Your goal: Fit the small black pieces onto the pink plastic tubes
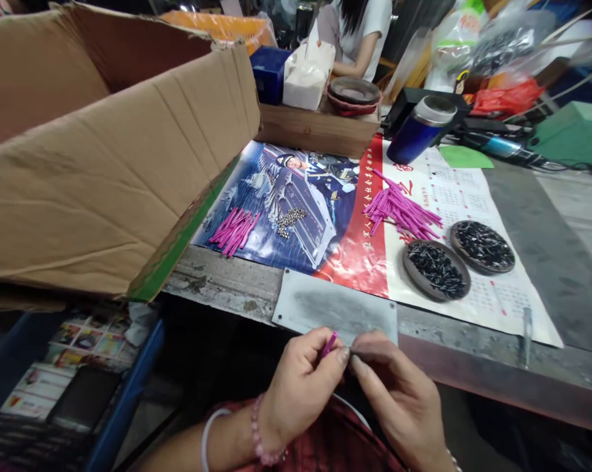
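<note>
My left hand (308, 383) pinches a pink stick (329, 343) between thumb and fingers, just in front of the grey plate (337, 305). Right beside it, with fingertips meeting the left ones, my right hand (398, 387) is closed on something small and dark that I cannot make out. A larger pile of pink sticks (402, 208) and a smaller bundle (235, 231) lie on the poster (276, 246). Small beads or parts (290, 221) form a heap between them. Two round dishes (408, 274) (511, 265) hold dark, thin pieces.
A big open cardboard box (128, 164) stands at the left. Behind the poster are a wooden box (315, 130), a blue flask (418, 131) and a blue container (269, 73). A seated person (374, 39) is at the back. A clear pen-like object (527, 334) lies near the right front edge.
</note>
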A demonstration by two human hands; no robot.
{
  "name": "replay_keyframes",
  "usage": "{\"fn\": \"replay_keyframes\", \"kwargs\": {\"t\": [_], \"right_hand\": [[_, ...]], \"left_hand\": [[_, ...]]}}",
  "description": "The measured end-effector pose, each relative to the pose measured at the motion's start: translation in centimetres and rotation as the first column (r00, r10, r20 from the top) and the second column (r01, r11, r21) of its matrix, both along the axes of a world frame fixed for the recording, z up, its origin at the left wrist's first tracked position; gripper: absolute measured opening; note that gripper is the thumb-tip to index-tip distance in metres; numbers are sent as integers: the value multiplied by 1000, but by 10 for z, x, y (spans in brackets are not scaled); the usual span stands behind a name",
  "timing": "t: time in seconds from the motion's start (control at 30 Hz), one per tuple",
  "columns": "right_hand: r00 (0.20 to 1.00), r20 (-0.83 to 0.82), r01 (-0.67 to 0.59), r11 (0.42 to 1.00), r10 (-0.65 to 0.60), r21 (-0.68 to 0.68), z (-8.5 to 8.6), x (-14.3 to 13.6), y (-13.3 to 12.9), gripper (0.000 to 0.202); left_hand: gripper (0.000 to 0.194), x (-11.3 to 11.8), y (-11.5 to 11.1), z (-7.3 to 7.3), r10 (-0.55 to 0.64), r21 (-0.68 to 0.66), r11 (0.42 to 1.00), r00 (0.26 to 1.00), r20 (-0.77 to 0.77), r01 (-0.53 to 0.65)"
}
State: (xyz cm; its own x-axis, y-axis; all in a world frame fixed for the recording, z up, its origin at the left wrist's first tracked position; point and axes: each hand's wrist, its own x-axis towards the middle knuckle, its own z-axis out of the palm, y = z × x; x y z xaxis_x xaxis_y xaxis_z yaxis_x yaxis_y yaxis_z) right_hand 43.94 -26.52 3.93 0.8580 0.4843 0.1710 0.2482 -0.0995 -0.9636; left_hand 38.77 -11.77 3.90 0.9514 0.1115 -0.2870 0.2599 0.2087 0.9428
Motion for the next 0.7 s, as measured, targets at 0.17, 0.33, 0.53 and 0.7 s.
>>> {"fn": "replay_keyframes", "kwargs": {"t": [0.17, 0.33, 0.53, 0.7], "right_hand": [[999, 36, 19, 995, -15, -99, -3, -6, 4, 15], [998, 4, 62, 996, -62, -68, -7, 6, 12, 14], [990, -68, -127, 987, 121, -95, 12, 15, -15, 13], [901, 21, -362, 777, 434, -515, -26, 0, -9, 11]], "left_hand": [[26, 5, -1, 1, 84, -41, 996, 996, -8, -85], [24, 17, 3, -7, 103, -163, 980, 992, -71, -113], [22, 14, 39, -10, 196, -269, 937, 973, -119, -222], [24, 2, 63, -9, 271, -193, 937, 954, -131, -292]]}}
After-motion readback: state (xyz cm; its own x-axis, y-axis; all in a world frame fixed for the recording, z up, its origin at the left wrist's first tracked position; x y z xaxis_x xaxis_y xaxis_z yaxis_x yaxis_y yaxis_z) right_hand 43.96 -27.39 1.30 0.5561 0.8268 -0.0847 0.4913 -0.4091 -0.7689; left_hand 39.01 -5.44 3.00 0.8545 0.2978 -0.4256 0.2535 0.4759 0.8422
